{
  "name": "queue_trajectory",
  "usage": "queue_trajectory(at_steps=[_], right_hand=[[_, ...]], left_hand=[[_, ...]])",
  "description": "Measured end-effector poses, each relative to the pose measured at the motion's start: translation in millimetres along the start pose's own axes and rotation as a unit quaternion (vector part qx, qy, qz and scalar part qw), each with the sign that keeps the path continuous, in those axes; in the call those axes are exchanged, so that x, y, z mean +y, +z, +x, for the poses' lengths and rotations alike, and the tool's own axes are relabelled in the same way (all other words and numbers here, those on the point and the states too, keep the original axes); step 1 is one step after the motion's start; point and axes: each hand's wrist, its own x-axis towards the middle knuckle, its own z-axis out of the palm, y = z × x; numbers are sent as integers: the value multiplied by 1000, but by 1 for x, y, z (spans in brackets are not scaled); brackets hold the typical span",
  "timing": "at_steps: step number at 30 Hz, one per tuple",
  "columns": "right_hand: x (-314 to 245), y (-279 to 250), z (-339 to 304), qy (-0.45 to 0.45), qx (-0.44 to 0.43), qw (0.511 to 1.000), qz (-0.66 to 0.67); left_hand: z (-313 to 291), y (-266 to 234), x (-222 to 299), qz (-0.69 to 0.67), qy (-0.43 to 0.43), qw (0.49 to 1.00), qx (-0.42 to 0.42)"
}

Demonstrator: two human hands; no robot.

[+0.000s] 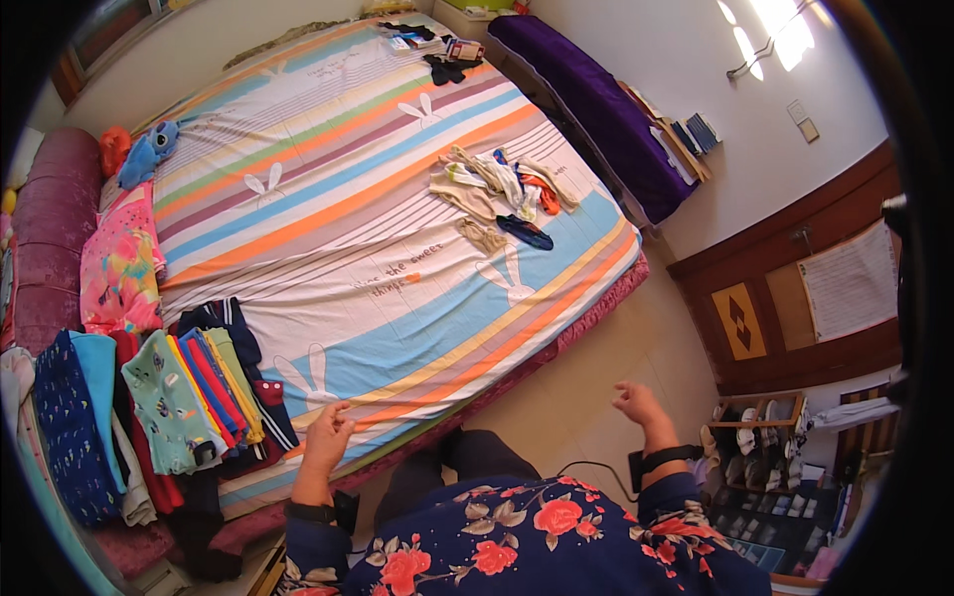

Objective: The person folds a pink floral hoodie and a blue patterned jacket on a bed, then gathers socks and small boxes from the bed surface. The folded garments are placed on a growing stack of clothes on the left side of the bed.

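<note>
My left hand [326, 437] is above the near edge of the bed, just right of a row of folded clothes [204, 392]. Its fingers are loosely bent and a little apart, with nothing seen in them. Over the floor to the right, my right hand [641, 405] is raised, fingers half curled, thumb and forefinger apart, holding nothing visible. Neither hand touches the striped bed sheet [328, 268]. A loose heap of socks and small garments [507, 194] lies on the far right part of the bed. Dark folded socks [449, 70] and small packets rest at its far end.
A blue plush toy [149, 154] and a pink patterned garment [121, 263] lie along the bed's left side by a rolled purple bolster [62, 219]. A purple-covered bench [596, 114] stands beyond the bed. At the right are a shoe rack [760, 442] and wooden door [785, 288].
</note>
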Motion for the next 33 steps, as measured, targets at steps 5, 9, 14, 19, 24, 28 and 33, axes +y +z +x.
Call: queue_trajectory(at_steps=[5,9,14,19,24,28,33], right_hand=[[16,25,-7,42,-43,996,70],[48,12,8,47,-27,995,84],[83,-12,71,68,-49,997,-7],[53,-30,179,-72,-41,996,-46],[-48,-33,260,-212,-52,973,-77],[-131,-14,296,-317,-97,940,-84],[-196,33,319,-406,-82,907,-77]], left_hand=[[14,15,-3,-1,-34,999,-35],[29,34,9,17,-34,998,-46],[60,82,24,19,-73,997,-31],[94,146,44,51,-112,992,-40],[145,203,38,102,-123,987,35],[167,229,23,170,-95,976,93],[184,232,-2,252,-165,932,203]])
